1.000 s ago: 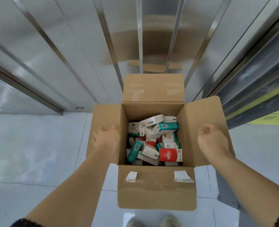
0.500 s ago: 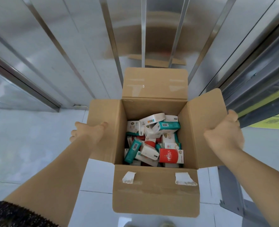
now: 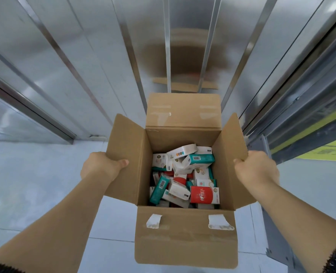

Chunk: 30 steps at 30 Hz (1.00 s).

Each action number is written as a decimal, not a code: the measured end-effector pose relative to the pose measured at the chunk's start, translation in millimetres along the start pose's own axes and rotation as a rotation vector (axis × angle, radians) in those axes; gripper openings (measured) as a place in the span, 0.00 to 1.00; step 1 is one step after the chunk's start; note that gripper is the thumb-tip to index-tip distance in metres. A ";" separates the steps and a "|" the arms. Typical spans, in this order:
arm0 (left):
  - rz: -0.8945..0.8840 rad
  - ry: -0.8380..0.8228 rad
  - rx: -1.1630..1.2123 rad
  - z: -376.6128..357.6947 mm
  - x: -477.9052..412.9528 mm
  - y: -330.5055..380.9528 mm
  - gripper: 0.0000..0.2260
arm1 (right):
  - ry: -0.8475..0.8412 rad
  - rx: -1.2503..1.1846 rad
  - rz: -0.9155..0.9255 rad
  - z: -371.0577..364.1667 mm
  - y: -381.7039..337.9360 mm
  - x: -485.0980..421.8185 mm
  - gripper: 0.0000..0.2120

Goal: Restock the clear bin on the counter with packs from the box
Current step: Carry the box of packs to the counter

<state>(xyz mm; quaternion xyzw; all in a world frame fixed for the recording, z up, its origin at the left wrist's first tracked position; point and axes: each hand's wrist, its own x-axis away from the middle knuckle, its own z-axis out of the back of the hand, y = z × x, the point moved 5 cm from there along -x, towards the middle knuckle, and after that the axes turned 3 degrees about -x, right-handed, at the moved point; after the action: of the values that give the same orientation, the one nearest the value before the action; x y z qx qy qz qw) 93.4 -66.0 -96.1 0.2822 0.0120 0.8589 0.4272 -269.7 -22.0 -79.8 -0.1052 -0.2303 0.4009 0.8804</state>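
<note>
An open cardboard box (image 3: 184, 237) sits below me over the tiled floor, its four flaps spread. Inside lie several small packs (image 3: 182, 176), white, teal and red, in a loose heap; a red one (image 3: 203, 195) lies at the near right. My left hand (image 3: 102, 167) grips the outer edge of the left flap, thumb on its inner face. My right hand (image 3: 256, 169) grips the outer edge of the right flap. The clear bin and the counter are not in view.
A ribbed metal wall (image 3: 84, 66) rises right behind the box. A grey metal frame (image 3: 265, 152) stands at the right, with a yellow sign (image 3: 326, 152) beyond it. Pale floor tiles (image 3: 35, 184) stretch to the left.
Both hands moved outward from the box rim to the flaps' outer edges and closed on them. The side flaps tilted up and the box came closer to me.
</note>
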 end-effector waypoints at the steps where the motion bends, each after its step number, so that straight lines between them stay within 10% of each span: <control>1: -0.032 0.001 -0.041 -0.3 4.2 6.4 0.15 | 0.000 0.020 0.020 -0.4 -1.6 2.0 0.09; 30: -0.044 0.206 -0.097 186.0 119.1 15.3 0.10 | 0.018 0.009 0.176 148.8 -119.2 107.6 0.13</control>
<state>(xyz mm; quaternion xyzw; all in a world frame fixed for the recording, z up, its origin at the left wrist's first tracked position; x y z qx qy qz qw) 117.7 -28.5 120.8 0.1713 0.0206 0.8733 0.4556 -202.7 -19.1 128.6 -0.1244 -0.2105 0.4766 0.8444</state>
